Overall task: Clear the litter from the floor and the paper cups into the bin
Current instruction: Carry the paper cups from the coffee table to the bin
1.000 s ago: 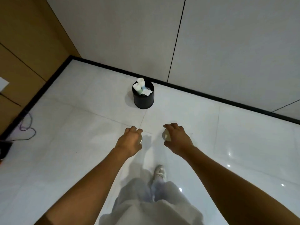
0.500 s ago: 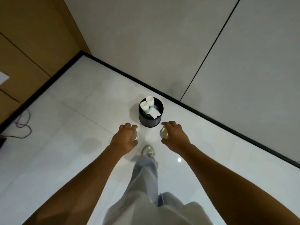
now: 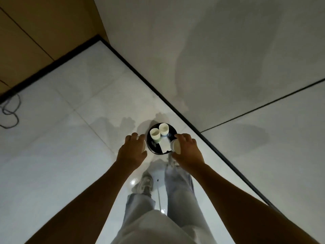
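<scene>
A small black round bin (image 3: 151,148) stands on the white tiled floor close to the wall. Inside it are two upright white paper cups (image 3: 155,134) and a white scrap of paper (image 3: 165,144). My right hand (image 3: 187,149) grips a white paper cup (image 3: 175,146) at the bin's right rim. My left hand (image 3: 132,150) is curled round another paper cup (image 3: 144,144), mostly hidden, just left of the bin.
The grey wall with its black skirting (image 3: 202,132) runs diagonally right behind the bin. A brown wooden panel (image 3: 35,32) fills the far left corner. A dark cable (image 3: 8,113) lies on the floor at the left edge. My legs and shoe (image 3: 146,184) are below the hands.
I have walked up to the bin, which now lies directly between my hands. Both hands still hold their cups, and the right cup is over the bin's rim.
</scene>
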